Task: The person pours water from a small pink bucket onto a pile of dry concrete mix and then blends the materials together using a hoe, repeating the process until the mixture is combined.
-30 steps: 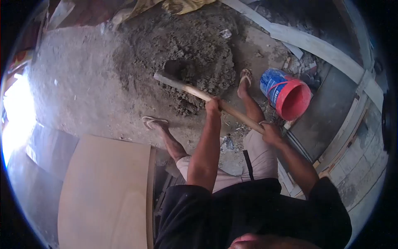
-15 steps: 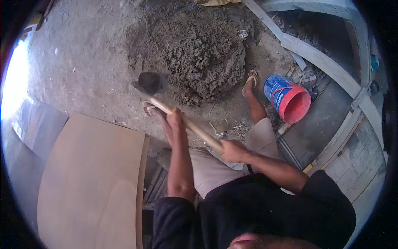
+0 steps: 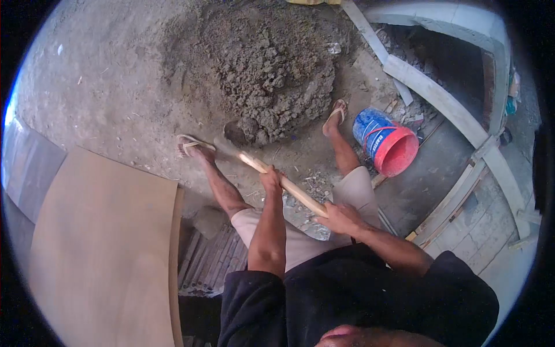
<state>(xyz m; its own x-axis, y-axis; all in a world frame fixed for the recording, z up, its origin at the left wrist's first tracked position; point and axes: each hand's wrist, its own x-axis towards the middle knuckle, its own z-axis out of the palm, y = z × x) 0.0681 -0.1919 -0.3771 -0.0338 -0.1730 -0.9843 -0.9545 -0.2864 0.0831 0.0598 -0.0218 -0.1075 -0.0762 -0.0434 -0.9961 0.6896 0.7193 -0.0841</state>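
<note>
Both of my hands are wrapped around the pale wooden handle of a shovel [image 3: 300, 195]. My left hand [image 3: 272, 178] grips it partway down, and my right hand [image 3: 339, 218] closes around the upper end near my thigh. The handle slants up and left to the dark blade, which meets the lower left edge of a heap of wet grey mortar [image 3: 272, 81]. Part of the blade is hidden by the mix and slightly blurred. My sandalled feet stand apart on either side of the heap's near edge.
A blue and red bucket [image 3: 386, 142] lies tipped on its side to the right. Beyond it are a pale curved-looking frame [image 3: 439, 98] and rubble. Wooden boards [image 3: 104, 243] lean at the left, with stacked strips [image 3: 211, 260] beside them.
The shovel blade has moved right, from bare ground to the heap's edge. Both hands have shifted right and slightly down, still gripping the handle. The view has shifted a little.
</note>
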